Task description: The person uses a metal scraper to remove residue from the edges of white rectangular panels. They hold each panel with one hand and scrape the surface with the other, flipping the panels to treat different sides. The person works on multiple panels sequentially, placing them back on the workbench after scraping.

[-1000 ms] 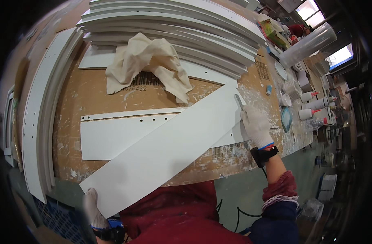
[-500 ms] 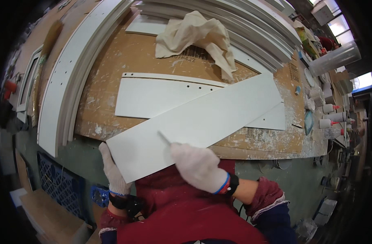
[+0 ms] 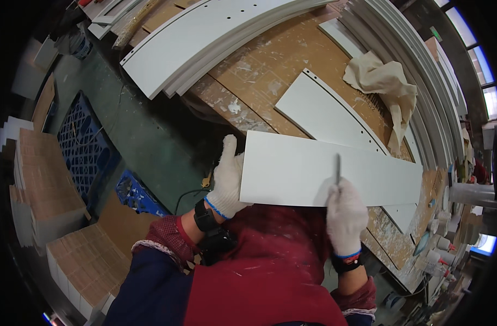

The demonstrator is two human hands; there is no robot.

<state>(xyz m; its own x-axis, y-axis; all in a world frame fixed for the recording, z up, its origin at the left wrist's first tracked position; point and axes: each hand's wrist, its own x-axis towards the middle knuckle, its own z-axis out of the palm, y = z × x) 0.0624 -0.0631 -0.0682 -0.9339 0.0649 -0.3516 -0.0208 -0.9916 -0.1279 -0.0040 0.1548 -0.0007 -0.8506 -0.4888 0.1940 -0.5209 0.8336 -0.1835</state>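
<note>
A plain white board [image 3: 289, 171] lies across in front of me, its left end reaching past the bench edge. My left hand [image 3: 228, 176], in a white knit glove, grips that end; the thumb points up and the other fingers are mostly hidden. My gloved right hand [image 3: 347, 217] is closed around a thin grey blade-like tool [image 3: 338, 168], whose exact kind I cannot make out. The tool points away from me over the board's face. Partly under the board rests another white panel [image 3: 324, 108] with a row of dark holes.
Cardboard [image 3: 265, 62] spotted with white covers the bench. White panels are stacked at the far left [image 3: 199, 41] and right [image 3: 422, 81]. A crumpled beige cloth [image 3: 381, 76] lies beyond the board. Blue plastic pallet [image 3: 88, 149] and stacked boards [image 3: 44, 174] stand on the floor at left.
My view has turned left, showing more floor. The board now lies nearly level across the view instead of slanting up to the right. My right hand with the tool is farther along the board.
</note>
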